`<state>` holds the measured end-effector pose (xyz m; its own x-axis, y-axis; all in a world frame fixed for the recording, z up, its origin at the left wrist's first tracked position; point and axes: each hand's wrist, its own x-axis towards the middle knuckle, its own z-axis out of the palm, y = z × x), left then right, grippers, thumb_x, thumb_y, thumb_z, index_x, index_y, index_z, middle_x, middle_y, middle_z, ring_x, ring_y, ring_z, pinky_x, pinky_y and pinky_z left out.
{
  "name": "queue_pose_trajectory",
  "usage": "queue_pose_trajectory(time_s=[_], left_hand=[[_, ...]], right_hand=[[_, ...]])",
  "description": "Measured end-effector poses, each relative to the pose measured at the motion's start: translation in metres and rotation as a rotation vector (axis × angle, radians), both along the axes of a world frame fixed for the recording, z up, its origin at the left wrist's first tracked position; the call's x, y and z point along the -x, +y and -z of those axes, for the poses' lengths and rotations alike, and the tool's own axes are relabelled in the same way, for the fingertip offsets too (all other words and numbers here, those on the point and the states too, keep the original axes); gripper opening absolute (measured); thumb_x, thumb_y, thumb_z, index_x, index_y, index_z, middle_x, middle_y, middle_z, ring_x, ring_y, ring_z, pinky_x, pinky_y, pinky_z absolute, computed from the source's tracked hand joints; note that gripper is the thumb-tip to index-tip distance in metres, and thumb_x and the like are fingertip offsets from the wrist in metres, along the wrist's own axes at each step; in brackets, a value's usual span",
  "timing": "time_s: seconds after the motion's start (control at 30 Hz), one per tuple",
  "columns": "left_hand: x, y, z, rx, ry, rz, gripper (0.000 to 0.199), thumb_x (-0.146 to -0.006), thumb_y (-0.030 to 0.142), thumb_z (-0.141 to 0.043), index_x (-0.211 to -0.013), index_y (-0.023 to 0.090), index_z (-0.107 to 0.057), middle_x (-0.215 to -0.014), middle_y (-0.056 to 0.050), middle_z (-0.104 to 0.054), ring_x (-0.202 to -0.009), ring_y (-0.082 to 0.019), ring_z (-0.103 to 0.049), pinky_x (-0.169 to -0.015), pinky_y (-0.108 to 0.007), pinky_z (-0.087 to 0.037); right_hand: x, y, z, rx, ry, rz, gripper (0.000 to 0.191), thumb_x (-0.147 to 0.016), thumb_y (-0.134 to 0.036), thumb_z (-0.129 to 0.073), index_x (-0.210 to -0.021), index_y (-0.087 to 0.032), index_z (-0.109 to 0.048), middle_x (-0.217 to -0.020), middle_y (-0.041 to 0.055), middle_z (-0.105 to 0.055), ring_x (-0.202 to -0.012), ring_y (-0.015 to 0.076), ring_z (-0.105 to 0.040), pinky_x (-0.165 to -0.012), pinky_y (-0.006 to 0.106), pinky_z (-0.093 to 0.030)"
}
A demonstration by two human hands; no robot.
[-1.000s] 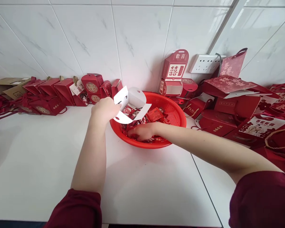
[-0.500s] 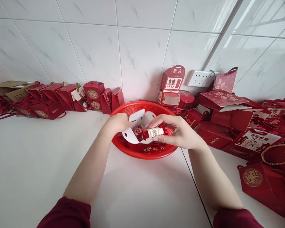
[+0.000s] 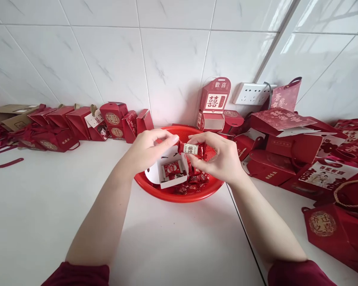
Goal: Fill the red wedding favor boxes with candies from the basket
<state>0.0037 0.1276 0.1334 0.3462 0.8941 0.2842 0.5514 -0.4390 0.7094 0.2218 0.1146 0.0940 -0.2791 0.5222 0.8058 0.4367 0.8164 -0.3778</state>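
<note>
A red plastic basket (image 3: 164,195) stands on the white table near the wall, with red-wrapped candies (image 3: 197,182) inside. An open box (image 3: 174,182), white on its inner side, rests in the basket's left part and holds red packets (image 3: 172,169). Above the box's right side, my right hand (image 3: 219,157) grips a red-wrapped candy with a cream label (image 3: 190,148) between thumb and fingers. My left hand (image 3: 147,151) is over the box's upper left, thumb stretched toward the candy; whether its fingers hold anything is hidden.
Red gift boxes (image 3: 116,119) line the wall at the left. More red boxes and bags (image 3: 286,147) are piled at the right, by a white power strip (image 3: 252,94). A red strap (image 3: 7,163) lies at the far left.
My left hand has let go of the box and moved up and right toward the candy. The box now sits lower in the basket, its opening facing up. My right hand still has the candy.
</note>
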Motion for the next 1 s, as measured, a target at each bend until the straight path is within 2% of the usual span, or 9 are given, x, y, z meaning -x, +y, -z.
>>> queue_pose_trajectory(time_s=[0.07,0.13,0.23,0.4,0.53,0.63,0.73,0.87,1.0], left_hand=[[-0.004,0.0,0.0,0.176,-0.082,0.154,0.035,-0.091,0.054,-0.059,-0.092,0.022,-0.072,-0.098,-0.002,-0.071,-0.091,-0.018,-0.064,-0.081,-0.029,-0.048],[-0.005,0.003,0.002,0.273,-0.14,0.239,0.031,-0.089,0.051,-0.064,-0.091,0.021,-0.073,-0.096,-0.002,-0.072,-0.092,-0.017,-0.064,-0.083,-0.027,-0.049],[-0.003,0.009,0.006,0.331,-0.187,0.28,0.028,-0.087,0.047,-0.068,-0.086,0.02,-0.073,-0.089,-0.002,-0.072,-0.088,-0.017,-0.065,-0.083,-0.028,-0.05],[0.0,0.01,0.005,0.358,-0.175,0.282,0.034,-0.084,0.051,-0.068,-0.08,0.018,-0.071,-0.082,-0.005,-0.07,-0.083,-0.019,-0.065,-0.083,-0.032,-0.053],[-0.001,0.008,0.001,0.301,-0.079,0.249,0.036,-0.084,0.053,-0.066,-0.081,0.018,-0.07,-0.084,-0.005,-0.071,-0.084,-0.019,-0.065,-0.082,-0.031,-0.052],[-0.003,0.006,0.002,0.149,0.016,0.139,0.034,-0.086,0.052,-0.064,-0.083,0.019,-0.071,-0.086,-0.003,-0.072,-0.082,-0.018,-0.064,-0.076,-0.029,-0.049],[-0.006,0.006,0.004,0.018,0.149,0.042,0.032,-0.085,0.051,-0.065,-0.085,0.02,-0.073,-0.088,-0.002,-0.073,-0.08,-0.017,-0.063,-0.07,-0.027,-0.046],[-0.008,0.006,0.006,0.03,0.281,0.056,0.029,-0.086,0.049,-0.062,-0.091,0.023,-0.074,-0.089,0.0,-0.073,-0.078,-0.017,-0.063,-0.065,-0.027,-0.044],[-0.003,0.007,0.006,-0.032,0.242,0.074,0.034,-0.085,0.05,-0.065,-0.102,0.023,-0.072,-0.105,-0.002,-0.073,-0.092,-0.019,-0.064,-0.077,-0.028,-0.049]], right_hand=[[0.0,0.001,0.0,-0.005,0.013,-0.029,0.018,-0.079,-0.016,-0.07,-0.095,-0.021,-0.065,-0.097,0.0046,-0.073,-0.096,0.0228,-0.069,-0.089,0.036,-0.054],[-0.001,0.001,-0.001,0.017,0.013,-0.068,0.018,-0.081,-0.016,-0.07,-0.097,-0.021,-0.066,-0.1,0.005,-0.073,-0.101,0.023,-0.069,-0.092,0.036,-0.054],[-0.002,0.002,-0.001,0.065,-0.005,-0.107,0.015,-0.085,-0.021,-0.071,-0.1,-0.021,-0.067,-0.105,0.0054,-0.073,-0.101,0.0218,-0.068,-0.092,0.036,-0.054],[-0.002,0.0,-0.004,0.133,-0.015,-0.143,0.014,-0.09,-0.031,-0.07,-0.099,-0.022,-0.066,-0.106,0.0056,-0.072,-0.1,0.0226,-0.067,-0.092,0.038,-0.054],[-0.002,-0.004,-0.006,0.151,-0.063,-0.118,0.014,-0.091,-0.033,-0.068,-0.099,-0.023,-0.064,-0.105,0.0057,-0.071,-0.099,0.0235,-0.066,-0.089,0.038,-0.053],[0.0,-0.003,-0.003,0.199,-0.162,0.0,0.013,-0.093,-0.03,-0.063,-0.104,-0.023,-0.063,-0.104,0.0065,-0.07,-0.095,0.0233,-0.065,-0.084,0.036,-0.051],[0.003,0.002,0.004,0.211,-0.264,0.076,0.017,-0.094,-0.027,-0.059,-0.11,-0.021,-0.063,-0.108,0.009,-0.069,-0.099,0.0252,-0.062,-0.086,0.037,-0.049],[0.005,0.007,0.011,0.247,-0.299,0.06,0.019,-0.093,-0.027,-0.061,-0.111,-0.02,-0.064,-0.105,0.0088,-0.068,-0.095,0.0243,-0.062,-0.083,0.035,-0.049],[0.004,0.002,0.008,0.273,-0.247,0.094,0.015,-0.091,-0.026,-0.063,-0.105,-0.02,-0.063,-0.099,0.0062,-0.068,-0.083,0.0201,-0.062,-0.076,0.032,-0.048]])
